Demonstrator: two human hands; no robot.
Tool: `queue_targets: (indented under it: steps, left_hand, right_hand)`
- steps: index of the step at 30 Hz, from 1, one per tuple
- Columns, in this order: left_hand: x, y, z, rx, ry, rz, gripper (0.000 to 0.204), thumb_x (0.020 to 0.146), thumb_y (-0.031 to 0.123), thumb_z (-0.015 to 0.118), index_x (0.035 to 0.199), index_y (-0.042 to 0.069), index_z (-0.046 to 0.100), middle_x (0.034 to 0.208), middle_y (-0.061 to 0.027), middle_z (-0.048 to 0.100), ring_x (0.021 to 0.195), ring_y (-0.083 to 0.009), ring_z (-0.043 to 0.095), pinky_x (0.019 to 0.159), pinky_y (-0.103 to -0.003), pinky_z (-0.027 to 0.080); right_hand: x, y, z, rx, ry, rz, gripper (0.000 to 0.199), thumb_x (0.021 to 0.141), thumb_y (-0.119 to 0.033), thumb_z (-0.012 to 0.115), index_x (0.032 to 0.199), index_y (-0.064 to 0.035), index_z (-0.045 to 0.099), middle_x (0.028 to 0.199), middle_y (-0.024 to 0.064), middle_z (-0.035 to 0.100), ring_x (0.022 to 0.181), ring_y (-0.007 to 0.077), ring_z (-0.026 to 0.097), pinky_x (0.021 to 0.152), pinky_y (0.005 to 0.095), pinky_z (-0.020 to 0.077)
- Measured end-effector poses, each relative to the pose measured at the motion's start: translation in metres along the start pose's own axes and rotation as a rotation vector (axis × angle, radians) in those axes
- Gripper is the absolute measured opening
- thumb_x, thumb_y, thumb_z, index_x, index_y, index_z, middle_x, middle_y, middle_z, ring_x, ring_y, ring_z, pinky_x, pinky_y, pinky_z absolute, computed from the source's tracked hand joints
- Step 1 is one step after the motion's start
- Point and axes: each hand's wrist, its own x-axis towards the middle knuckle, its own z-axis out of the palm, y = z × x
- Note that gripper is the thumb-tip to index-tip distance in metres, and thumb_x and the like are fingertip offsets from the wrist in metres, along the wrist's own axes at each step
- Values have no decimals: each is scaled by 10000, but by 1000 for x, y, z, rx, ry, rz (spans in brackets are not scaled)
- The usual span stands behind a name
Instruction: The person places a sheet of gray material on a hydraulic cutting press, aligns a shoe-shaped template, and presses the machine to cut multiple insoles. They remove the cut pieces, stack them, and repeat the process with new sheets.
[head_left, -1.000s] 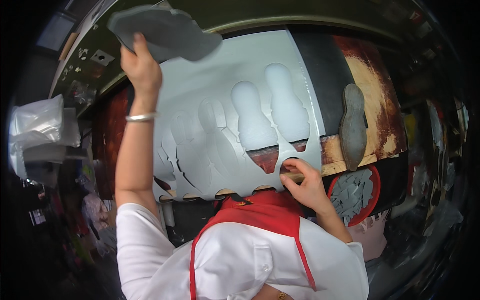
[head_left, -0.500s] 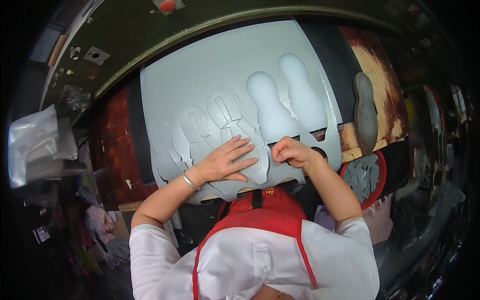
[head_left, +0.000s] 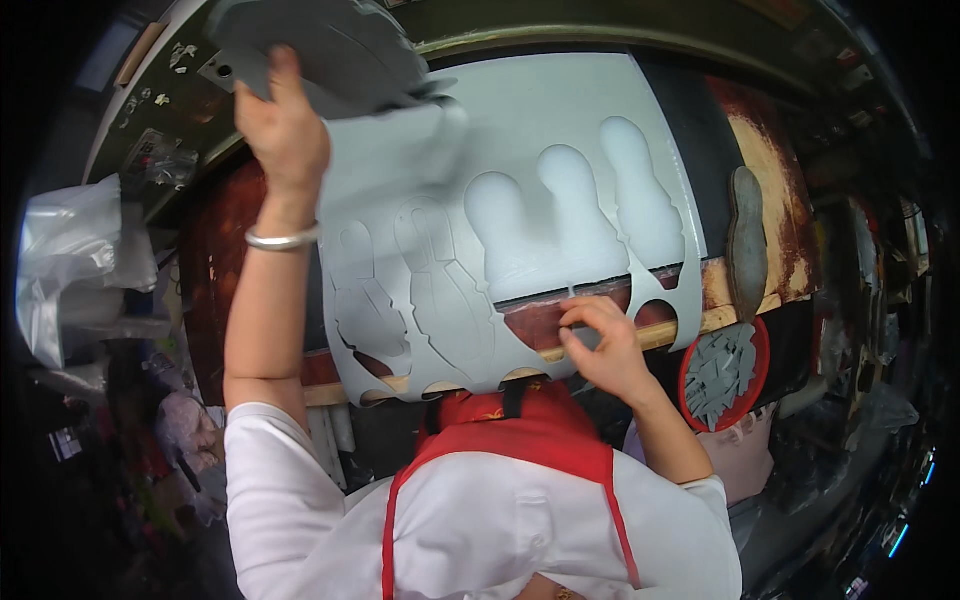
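Note:
At the upper left, my raised left hand [head_left: 285, 140] grips a thick grey bundle of cut sheet pieces [head_left: 320, 50], blurred and layered at its edges. Below it lies a large pale grey sheet [head_left: 390, 150] with sole-shaped outlines. Two cut pieces [head_left: 447, 290] still sit in their outlines at the left. Three sole-shaped openings to the right show a white surface [head_left: 575, 225] beneath. Over the sheet's near edge, my right hand [head_left: 612, 350] has thumb and forefinger curled toward each other. Whatever lies between them is too small to make out.
A red basin [head_left: 762, 370] of grey offcuts [head_left: 718, 375] stands at the right. A worn sole-shaped block [head_left: 745, 245] lies on the wooden board above it. Clear plastic bags [head_left: 75, 260] hang at far left. A dark green machine beam [head_left: 540, 30] runs along the back.
My left hand has lifted off the sheet to the upper left with the grey bundle. A third opening shows where a cut piece lay. My right hand has moved slightly right and nearer.

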Motion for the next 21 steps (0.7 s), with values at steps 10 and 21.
queue_targets:
  steps: [10,21]
  left_hand:
    - [-101,43,-61,251,-976,421,382,696,-79,601,1070,-5,614,1127,-180,622,960,-288,644,899,-352,502]
    - [-185,27,-87,34,-1403,182,722,574,299,751,1238,105,548,1333,-163,451,1212,-354,460,1045,-505,365]
  right_hand:
    - [26,18,67,579,-667,404,121,736,-105,692,739,0,631,711,17,604,674,80,521,610,246,422]
    - [25,38,72,1332,-572,532,149,650,-135,635,645,-26,534,615,-24,454,605,63,388,558,205,264]
